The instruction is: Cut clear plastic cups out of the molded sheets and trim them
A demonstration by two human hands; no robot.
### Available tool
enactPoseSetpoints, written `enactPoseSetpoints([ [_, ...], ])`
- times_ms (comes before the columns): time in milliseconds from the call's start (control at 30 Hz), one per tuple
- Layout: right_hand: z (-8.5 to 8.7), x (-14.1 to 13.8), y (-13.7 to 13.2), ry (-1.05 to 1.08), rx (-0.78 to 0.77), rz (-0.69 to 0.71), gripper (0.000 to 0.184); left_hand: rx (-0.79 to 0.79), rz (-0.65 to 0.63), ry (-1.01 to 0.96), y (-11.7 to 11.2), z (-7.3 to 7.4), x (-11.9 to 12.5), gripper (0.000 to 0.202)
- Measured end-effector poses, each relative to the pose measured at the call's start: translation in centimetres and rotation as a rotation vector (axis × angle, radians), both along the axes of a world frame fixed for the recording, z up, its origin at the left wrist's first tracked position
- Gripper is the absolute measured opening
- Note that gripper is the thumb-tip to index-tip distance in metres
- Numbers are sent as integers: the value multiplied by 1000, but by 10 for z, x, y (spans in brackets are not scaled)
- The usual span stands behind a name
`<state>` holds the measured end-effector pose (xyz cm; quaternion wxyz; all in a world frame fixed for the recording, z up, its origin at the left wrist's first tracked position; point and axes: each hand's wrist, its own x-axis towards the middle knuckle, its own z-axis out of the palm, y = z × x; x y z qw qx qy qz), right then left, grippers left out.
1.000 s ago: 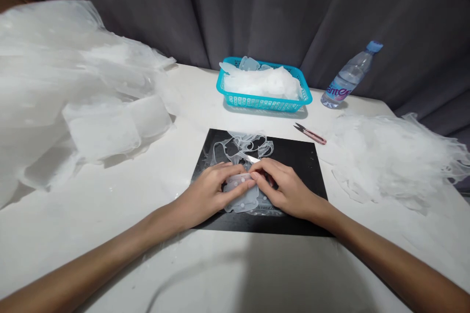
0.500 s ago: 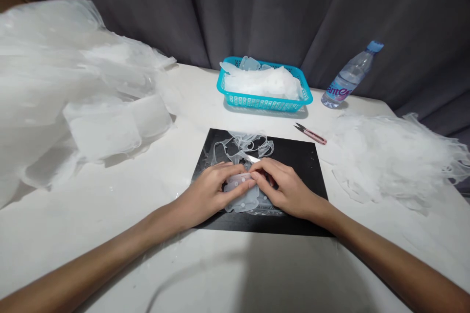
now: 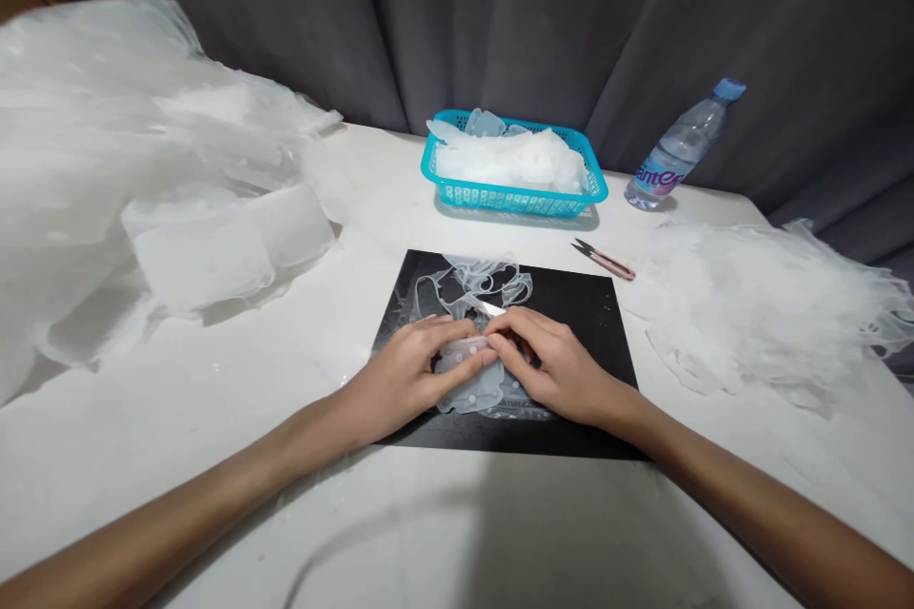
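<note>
A black cutting mat [image 3: 586, 314] lies on the white table. On it rests a translucent silicone piece [image 3: 478, 385] with small round studs. My left hand [image 3: 407, 376] presses that piece flat, fingers together on its top edge. My right hand [image 3: 553, 362] is closed in a pinch on a small knife [image 3: 492, 308], whose pale blade points up and left at the piece's upper edge. Thin translucent trimmings [image 3: 478, 281] lie curled on the mat just beyond both hands.
A turquoise basket [image 3: 512, 197] with translucent pieces stands behind the mat. Pink thread snips [image 3: 606, 260] lie to its right, near a plastic water bottle [image 3: 678, 150]. Heaps of translucent sheets [image 3: 178, 209] fill the left; a pile of offcuts [image 3: 764, 304] sits right. A dark curtain hangs behind.
</note>
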<state>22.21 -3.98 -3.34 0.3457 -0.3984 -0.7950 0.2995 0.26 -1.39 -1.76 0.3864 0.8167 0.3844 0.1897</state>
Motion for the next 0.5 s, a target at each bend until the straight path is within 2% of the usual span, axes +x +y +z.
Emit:
enactPoseSetpoints([
  [367,1,0,0,3,1,-1,10,15,2,8,0,-1,1,34],
  [500,1,0,1,2,10,20,16,7,1,7,0,0,0,34],
])
